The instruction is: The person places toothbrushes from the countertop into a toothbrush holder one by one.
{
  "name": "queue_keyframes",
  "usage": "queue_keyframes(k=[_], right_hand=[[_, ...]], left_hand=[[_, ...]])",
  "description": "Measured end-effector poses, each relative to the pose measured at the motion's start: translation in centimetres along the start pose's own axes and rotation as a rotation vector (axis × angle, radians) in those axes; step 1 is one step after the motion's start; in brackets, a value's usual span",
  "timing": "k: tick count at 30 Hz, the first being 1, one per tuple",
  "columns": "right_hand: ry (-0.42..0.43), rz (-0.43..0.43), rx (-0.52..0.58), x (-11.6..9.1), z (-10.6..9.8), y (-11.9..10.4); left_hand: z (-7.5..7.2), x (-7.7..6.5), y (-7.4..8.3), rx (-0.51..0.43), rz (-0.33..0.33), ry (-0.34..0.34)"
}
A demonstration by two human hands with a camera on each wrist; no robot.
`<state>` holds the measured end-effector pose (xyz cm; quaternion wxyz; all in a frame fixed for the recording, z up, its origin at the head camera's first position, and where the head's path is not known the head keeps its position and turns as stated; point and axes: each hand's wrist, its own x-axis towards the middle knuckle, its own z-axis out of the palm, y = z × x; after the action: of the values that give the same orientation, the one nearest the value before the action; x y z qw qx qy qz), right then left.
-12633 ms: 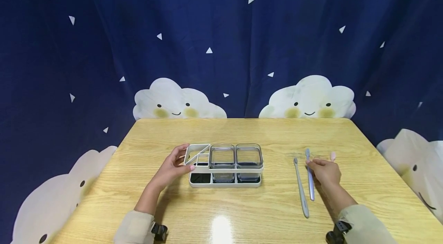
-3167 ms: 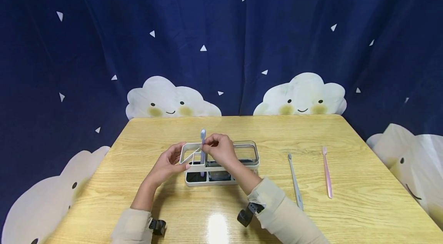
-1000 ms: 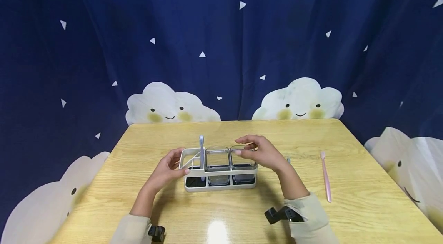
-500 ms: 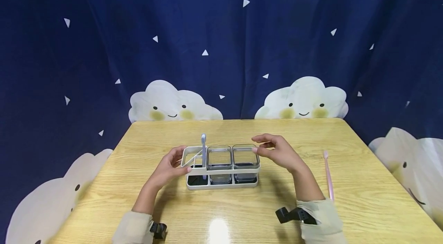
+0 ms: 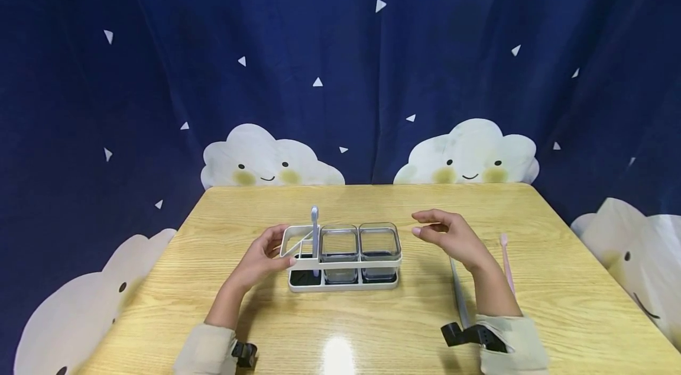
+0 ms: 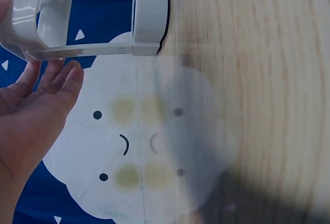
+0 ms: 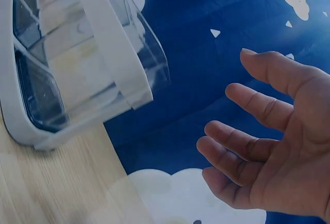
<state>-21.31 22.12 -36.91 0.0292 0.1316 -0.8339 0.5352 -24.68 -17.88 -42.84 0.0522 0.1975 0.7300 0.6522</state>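
A white toothbrush holder (image 5: 346,287) with a dark base stands mid-table. My left hand (image 5: 258,259) grips its left end, thumb at the front and fingers behind; the left wrist view shows the fingertips at the white frame (image 6: 147,18). A lavender toothbrush (image 5: 315,227) stands head up in a small left slot of the holder. Two clear cups (image 5: 340,243) fill its middle and right places. My right hand (image 5: 452,239) is in the air right of the holder, fingers loosely bent, holding nothing. Below it lies a grey toothbrush (image 5: 459,292), its head hidden by the hand.
A pink toothbrush (image 5: 506,259) lies farther right on the wooden table (image 5: 372,333), its lower end covered by the right forearm. A dark blue curtain (image 5: 319,38) with white clouds hangs behind the table.
The lavender toothbrush went from the table into the holder, carried by my right hand. That hand has since let go and moved right, away from the cups. My left hand stays on the holder.
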Motion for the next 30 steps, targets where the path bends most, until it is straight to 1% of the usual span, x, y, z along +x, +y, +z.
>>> queue_keyframes(k=[6, 12, 19, 25, 30], right_hand=[[0.003, 0.052, -0.008, -0.5, -0.9, 0.6], [0.021, 0.069, -0.027, -1.1, -1.7, 1.3], [0.043, 0.090, -0.061, -1.7, -2.2, 2.2], [0.060, 0.105, -0.077, -2.2, -2.7, 3.0], [0.056, 0.141, -0.088, -2.7, -2.9, 3.7]], left_hand=[[0.0, 0.1, -0.1, 0.011, -0.003, 0.004], [0.0, 0.2, 0.1, 0.011, -0.017, 0.005], [0.0, 0.1, 0.2, 0.019, -0.010, 0.000], [0.1, 0.0, 0.2, -0.001, 0.004, -0.003], [0.0, 0.0, 0.1, 0.001, 0.001, -0.001]])
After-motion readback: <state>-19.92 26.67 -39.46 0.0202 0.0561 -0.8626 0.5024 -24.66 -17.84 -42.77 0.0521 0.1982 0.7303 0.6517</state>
